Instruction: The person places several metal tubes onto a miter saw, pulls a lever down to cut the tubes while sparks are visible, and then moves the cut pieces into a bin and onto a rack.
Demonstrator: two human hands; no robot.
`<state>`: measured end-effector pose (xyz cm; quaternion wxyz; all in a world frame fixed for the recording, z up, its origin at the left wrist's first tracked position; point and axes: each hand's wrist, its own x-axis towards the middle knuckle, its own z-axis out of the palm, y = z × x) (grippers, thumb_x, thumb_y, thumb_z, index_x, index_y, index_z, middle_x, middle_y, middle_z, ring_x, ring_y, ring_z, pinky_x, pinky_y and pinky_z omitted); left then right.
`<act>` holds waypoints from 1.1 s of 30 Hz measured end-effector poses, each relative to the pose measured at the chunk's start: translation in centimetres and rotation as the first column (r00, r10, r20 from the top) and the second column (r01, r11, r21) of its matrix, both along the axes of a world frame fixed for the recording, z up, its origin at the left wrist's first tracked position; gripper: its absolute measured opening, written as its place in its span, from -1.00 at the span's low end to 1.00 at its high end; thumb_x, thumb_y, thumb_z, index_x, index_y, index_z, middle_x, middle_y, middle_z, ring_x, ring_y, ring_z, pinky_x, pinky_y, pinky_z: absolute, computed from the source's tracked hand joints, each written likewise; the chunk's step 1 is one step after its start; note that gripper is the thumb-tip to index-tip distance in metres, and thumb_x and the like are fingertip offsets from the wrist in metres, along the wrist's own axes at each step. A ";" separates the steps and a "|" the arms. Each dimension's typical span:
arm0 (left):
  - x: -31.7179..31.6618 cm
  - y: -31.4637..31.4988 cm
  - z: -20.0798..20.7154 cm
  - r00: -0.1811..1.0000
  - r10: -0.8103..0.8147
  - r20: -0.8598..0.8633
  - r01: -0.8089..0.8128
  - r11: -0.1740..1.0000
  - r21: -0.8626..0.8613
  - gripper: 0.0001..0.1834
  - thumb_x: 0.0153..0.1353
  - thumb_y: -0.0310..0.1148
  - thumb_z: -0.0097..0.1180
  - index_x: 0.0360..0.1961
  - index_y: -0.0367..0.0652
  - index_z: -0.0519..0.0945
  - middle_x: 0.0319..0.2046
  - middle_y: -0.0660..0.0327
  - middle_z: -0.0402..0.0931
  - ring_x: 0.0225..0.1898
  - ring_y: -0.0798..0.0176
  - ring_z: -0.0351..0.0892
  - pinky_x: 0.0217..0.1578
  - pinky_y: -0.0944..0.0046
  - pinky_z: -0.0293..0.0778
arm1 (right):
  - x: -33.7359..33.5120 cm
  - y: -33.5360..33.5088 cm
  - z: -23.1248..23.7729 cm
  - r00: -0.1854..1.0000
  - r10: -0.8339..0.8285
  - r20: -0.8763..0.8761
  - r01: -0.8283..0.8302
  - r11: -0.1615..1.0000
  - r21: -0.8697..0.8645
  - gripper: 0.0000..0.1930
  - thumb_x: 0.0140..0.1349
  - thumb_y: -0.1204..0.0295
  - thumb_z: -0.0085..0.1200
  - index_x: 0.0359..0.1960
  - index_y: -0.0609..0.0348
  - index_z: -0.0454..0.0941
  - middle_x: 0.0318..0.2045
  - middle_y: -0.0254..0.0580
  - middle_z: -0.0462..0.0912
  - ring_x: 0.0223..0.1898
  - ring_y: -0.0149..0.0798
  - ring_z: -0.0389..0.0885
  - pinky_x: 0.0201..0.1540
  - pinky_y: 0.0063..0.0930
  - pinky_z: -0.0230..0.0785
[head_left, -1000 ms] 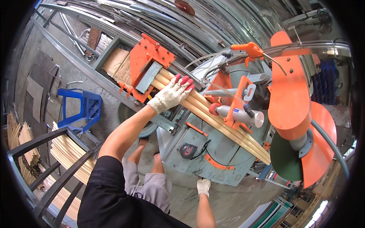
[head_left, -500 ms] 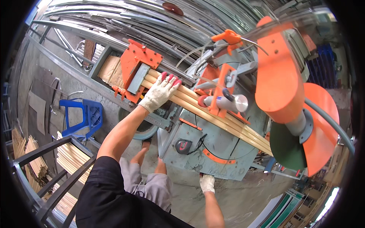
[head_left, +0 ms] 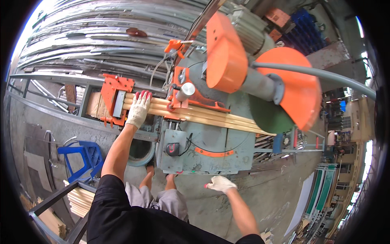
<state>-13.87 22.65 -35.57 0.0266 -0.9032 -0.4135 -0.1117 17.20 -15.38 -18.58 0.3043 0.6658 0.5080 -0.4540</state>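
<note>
My left hand [head_left: 139,110], in a white glove with red fingertips, lies flat across a bundle of long pale-yellow rods [head_left: 203,116], its fingers stretched toward their far side. Just left of it, the rods' ends meet a grey block on an orange end stop [head_left: 118,101]. To its right, an orange clamp with a grey cylinder [head_left: 186,91] stands over the rods. They run on beneath a cut-off saw with a dark green disc [head_left: 269,115] and an orange guard [head_left: 290,77]. My right hand [head_left: 221,184], gloved too, hangs open in the air off the saw table's front edge, holding nothing.
A black-and-red tape measure [head_left: 173,149] lies on the grey saw table [head_left: 211,162]. Behind are many stacked metal lengths [head_left: 89,44]. At the left are a blue plastic stool [head_left: 81,156] and a dark metal rack [head_left: 53,199] with more rods. A thick grey cable [head_left: 321,72] crosses the right.
My right hand has come away from the saw table's front edge into the air. My left hand stays on the rods, and the whole view has turned.
</note>
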 end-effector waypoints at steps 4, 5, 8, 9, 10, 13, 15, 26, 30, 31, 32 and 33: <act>-0.6 -2.0 2.3 0.992 0.123 -0.002 -0.121 0.977 -0.174 -0.03 0.04 -0.54 0.04 0.54 -0.42 0.04 0.53 -0.22 0.05 0.61 -0.22 -0.09 0.59 -0.15 -0.23 | -1.7 7.7 31.9 0.961 -0.063 -0.270 0.260 0.541 0.800 -0.58 0.25 0.30 0.20 0.08 0.27 0.61 -0.16 0.07 0.74 -0.14 -0.02 0.74 -0.01 -0.16 0.55; -1.2 -3.3 3.5 0.993 0.107 0.058 -0.096 0.981 -0.166 0.02 -0.02 -0.57 0.09 0.54 -0.42 0.03 0.52 -0.21 0.08 0.60 -0.22 -0.07 0.59 -0.16 -0.22 | -2.5 8.8 38.1 0.992 -0.064 0.111 -0.098 0.174 0.980 -0.58 0.20 0.36 0.23 0.09 0.24 0.63 -0.18 0.02 0.73 -0.19 -0.11 0.72 -0.09 -0.16 0.57; -4.2 -10.3 7.3 0.976 0.058 0.208 -0.008 0.972 -0.237 -0.06 0.00 -0.58 0.12 0.49 -0.45 0.14 0.44 -0.21 0.22 0.54 -0.23 0.09 0.57 -0.22 -0.14 | -0.3 15.2 52.8 0.760 -0.283 0.586 -0.646 -0.433 0.629 -0.71 0.43 0.36 0.11 0.10 0.16 0.66 0.07 -0.12 0.71 -0.06 -0.14 0.69 0.12 -0.30 0.47; -3.1 -13.8 8.8 0.959 -0.016 0.284 0.085 0.969 -0.232 -0.02 -0.05 -0.52 0.23 0.47 -0.46 0.15 0.43 -0.20 0.23 0.52 -0.24 0.11 0.56 -0.23 -0.10 | 0.3 14.5 58.8 0.554 -0.323 0.767 -0.830 -0.277 0.483 -0.70 0.41 0.31 0.12 0.06 0.20 0.67 0.04 -0.07 0.72 -0.04 -0.13 0.69 0.10 -0.33 0.45; -7.1 -15.8 8.8 0.969 0.026 0.246 0.047 0.957 -0.285 0.03 -0.09 -0.47 0.30 0.47 -0.47 0.15 0.44 -0.22 0.21 0.53 -0.24 0.09 0.55 -0.23 -0.09 | 3.4 16.6 60.7 0.680 -0.326 0.657 -0.707 -0.052 0.705 -0.69 0.37 0.24 0.12 -0.09 0.25 0.70 -0.12 -0.04 0.75 -0.09 -0.08 0.69 0.02 -0.29 0.46; -14.7 -25.0 4.7 0.971 0.130 0.198 -0.038 0.910 -0.412 0.05 -0.12 -0.43 0.33 0.46 -0.45 0.18 0.42 -0.24 0.24 0.49 -0.25 0.15 0.54 -0.22 -0.05 | 0.3 18.3 65.7 0.562 -0.478 0.675 -0.242 0.685 0.687 -0.58 0.21 0.05 0.22 -0.40 0.25 0.72 -0.65 -0.10 0.62 -0.68 -0.24 0.61 -0.59 -0.29 0.44; -23.1 -31.0 -2.8 0.968 0.240 0.071 -0.186 0.881 -0.434 -0.01 -0.12 -0.44 0.28 0.42 -0.44 0.22 0.39 -0.18 0.29 0.49 -0.22 0.17 0.54 -0.18 -0.04 | 1.3 18.0 68.1 0.670 -0.503 0.546 -0.130 0.644 0.754 -0.56 0.22 0.05 0.23 -0.33 0.28 0.73 -0.55 -0.07 0.69 -0.65 -0.20 0.66 -0.58 -0.29 0.53; -36.2 -49.2 -3.1 0.648 0.612 -0.453 -0.742 0.377 -0.554 0.05 0.00 -0.09 0.41 0.45 -0.34 0.21 0.37 -0.10 0.33 0.47 -0.08 0.22 0.49 -0.10 0.09 | 2.3 10.1 63.7 0.931 -0.363 0.032 0.180 0.536 0.825 -0.52 0.24 0.16 0.20 0.08 0.27 0.60 -0.29 -0.11 0.76 -0.57 -0.27 0.75 -0.66 -0.45 0.59; -28.0 -46.0 -3.0 0.812 0.513 -0.276 -0.542 0.491 -0.682 -0.09 -0.03 -0.26 0.32 0.36 -0.40 0.27 0.25 -0.12 0.42 0.39 -0.13 0.31 0.44 -0.08 0.17 | 0.5 -0.8 55.9 0.929 -0.371 0.000 0.213 0.533 0.819 -0.39 0.19 0.17 0.25 0.14 0.44 0.53 -0.34 -0.11 0.74 -0.62 -0.24 0.71 -0.63 -0.42 0.59; -26.2 -44.7 -2.6 0.813 0.516 -0.269 -0.540 0.496 -0.680 -0.13 0.02 -0.30 0.28 0.36 -0.41 0.27 0.26 -0.13 0.42 0.38 -0.13 0.32 0.44 -0.08 0.17 | -0.7 -3.2 54.4 0.919 -0.394 -0.003 0.224 0.517 0.826 -0.38 0.17 0.18 0.27 0.13 0.47 0.51 -0.36 -0.06 0.73 -0.62 -0.26 0.70 -0.64 -0.41 0.56; -26.8 -43.7 -3.2 0.807 0.557 -0.195 -0.550 0.589 -0.592 -0.11 0.03 -0.29 0.29 0.38 -0.41 0.25 0.28 -0.14 0.40 0.39 -0.13 0.32 0.44 -0.08 0.18 | -2.2 -4.4 52.4 0.926 -0.375 -0.032 0.228 0.491 0.841 -0.36 0.14 0.19 0.28 0.11 0.51 0.49 -0.37 -0.02 0.72 -0.63 -0.28 0.69 -0.64 -0.39 0.54; -25.9 -43.1 -2.8 0.816 0.558 -0.150 -0.521 0.596 -0.611 -0.09 0.03 -0.28 0.30 0.40 -0.40 0.24 0.30 -0.14 0.39 0.40 -0.13 0.31 0.44 -0.09 0.18 | -2.9 -6.1 50.2 0.931 -0.363 -0.035 0.221 0.483 0.847 -0.36 0.13 0.18 0.29 0.09 0.50 0.49 -0.39 0.05 0.71 -0.59 -0.24 0.71 -0.59 -0.34 0.55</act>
